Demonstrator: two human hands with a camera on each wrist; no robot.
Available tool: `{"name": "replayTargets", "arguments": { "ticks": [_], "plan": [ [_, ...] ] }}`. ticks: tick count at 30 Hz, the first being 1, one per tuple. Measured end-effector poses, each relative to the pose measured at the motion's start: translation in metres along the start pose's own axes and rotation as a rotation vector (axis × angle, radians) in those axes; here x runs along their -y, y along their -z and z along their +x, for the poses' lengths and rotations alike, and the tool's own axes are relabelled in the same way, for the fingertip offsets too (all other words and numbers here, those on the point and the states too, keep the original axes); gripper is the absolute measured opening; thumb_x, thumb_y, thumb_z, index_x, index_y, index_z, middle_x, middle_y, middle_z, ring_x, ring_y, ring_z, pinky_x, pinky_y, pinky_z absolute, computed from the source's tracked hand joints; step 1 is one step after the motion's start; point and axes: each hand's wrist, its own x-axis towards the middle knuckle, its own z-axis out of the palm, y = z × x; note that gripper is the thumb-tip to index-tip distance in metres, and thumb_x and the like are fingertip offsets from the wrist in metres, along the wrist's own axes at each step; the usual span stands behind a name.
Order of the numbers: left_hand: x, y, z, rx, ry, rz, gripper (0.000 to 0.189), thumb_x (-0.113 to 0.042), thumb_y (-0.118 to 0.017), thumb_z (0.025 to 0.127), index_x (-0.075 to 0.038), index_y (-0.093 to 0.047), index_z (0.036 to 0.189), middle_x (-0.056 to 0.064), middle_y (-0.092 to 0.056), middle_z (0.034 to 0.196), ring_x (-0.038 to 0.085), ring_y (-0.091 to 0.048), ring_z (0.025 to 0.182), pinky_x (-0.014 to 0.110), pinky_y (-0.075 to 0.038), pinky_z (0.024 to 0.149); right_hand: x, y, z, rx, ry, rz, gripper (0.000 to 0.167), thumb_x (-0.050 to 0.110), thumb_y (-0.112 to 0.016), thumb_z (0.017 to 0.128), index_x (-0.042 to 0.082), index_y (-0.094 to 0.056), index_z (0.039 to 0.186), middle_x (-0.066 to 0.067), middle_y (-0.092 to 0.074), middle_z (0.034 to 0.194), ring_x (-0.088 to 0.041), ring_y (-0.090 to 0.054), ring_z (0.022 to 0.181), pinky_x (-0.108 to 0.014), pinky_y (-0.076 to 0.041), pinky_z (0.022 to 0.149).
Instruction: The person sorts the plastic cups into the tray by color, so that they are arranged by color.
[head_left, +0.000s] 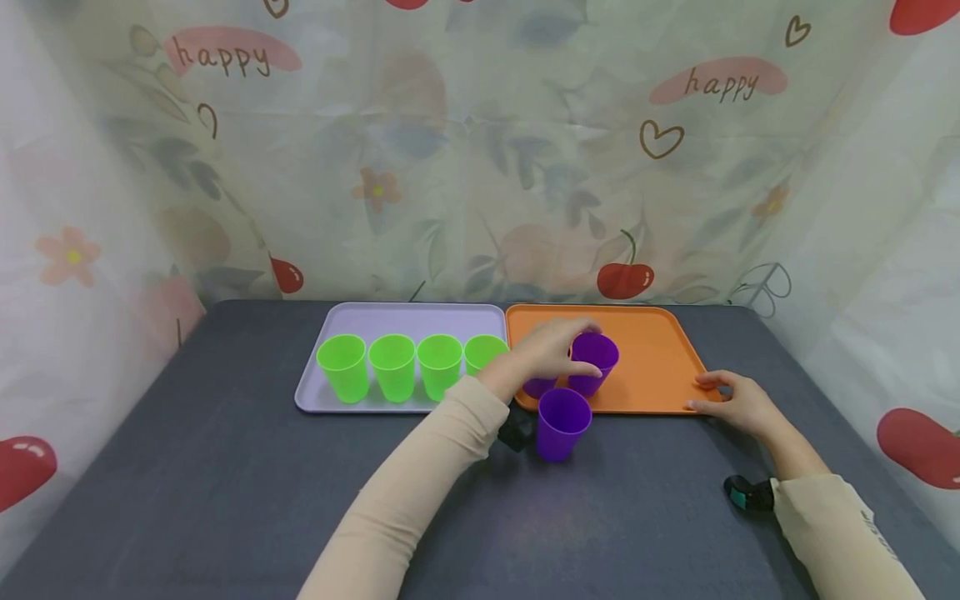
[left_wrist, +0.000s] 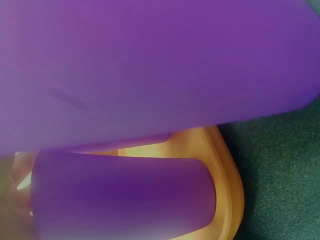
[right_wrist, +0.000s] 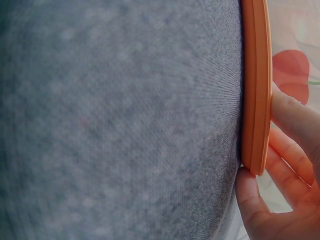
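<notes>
My left hand (head_left: 551, 348) reaches over the left part of an orange tray (head_left: 648, 358). Its fingers and thumb curl around a purple cup (head_left: 597, 354) that stands on the tray. Part of a second purple cup (head_left: 540, 387) shows beneath that hand. On the table in front of the tray stands another purple cup (head_left: 562, 425). A purple cup wall (left_wrist: 150, 65) fills the upper left wrist view, with a cup (left_wrist: 125, 195) on the tray below. My right hand (head_left: 742, 404) holds the tray's front right corner between thumb and fingers.
To the left, a lilac tray (head_left: 416, 317) holds a row of several green cups (head_left: 343, 367); my left forearm partly covers the right end. The dark grey table (head_left: 225, 483) reaches a patterned curtain (head_left: 465, 167) at the back and sides.
</notes>
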Motion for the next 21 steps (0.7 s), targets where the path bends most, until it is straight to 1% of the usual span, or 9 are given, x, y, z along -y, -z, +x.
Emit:
{"name": "replayTargets", "arguments": {
  "ticks": [5,14,21],
  "plan": [
    [-0.0002,-0.0011,-0.0004,0.005,0.019,0.025,0.06,-0.043,-0.067,0.082,-0.017,-0.047,0.132,0.0,-0.058,0.13,0.017,-0.053,0.118,0.037,-0.037,0.1,0.0005,-0.0001,0.0001,0.0,0.0,0.0,0.066,0.039,-0.064,0.086,-0.007,-0.046,0.129,-0.033,-0.047,0.129,-0.047,-0.044,0.112,-0.056,-0.039,0.091],
    [-0.0019,-0.0022,0.0,0.017,0.053,0.064,0.06,-0.047,-0.065,0.083,-0.019,-0.045,0.133,-0.001,-0.058,0.13,0.018,-0.051,0.12,0.038,-0.036,0.1,0.0012,0.0,0.0,-0.001,0.005,-0.006,0.066,0.039,-0.065,0.086,-0.008,-0.046,0.129,-0.033,-0.048,0.129,-0.046,-0.046,0.11,-0.055,-0.04,0.09],
    [-0.0031,-0.0019,0.0007,0.026,0.061,0.061,0.068,-0.047,-0.066,0.082,-0.021,-0.041,0.14,-0.003,-0.053,0.137,0.021,-0.048,0.126,0.041,-0.034,0.104,0.0016,0.0001,-0.0006,-0.003,0.002,-0.014,0.066,0.038,-0.065,0.086,-0.007,-0.046,0.129,-0.033,-0.048,0.128,-0.044,-0.048,0.107,-0.053,-0.042,0.087]
  ]
}}
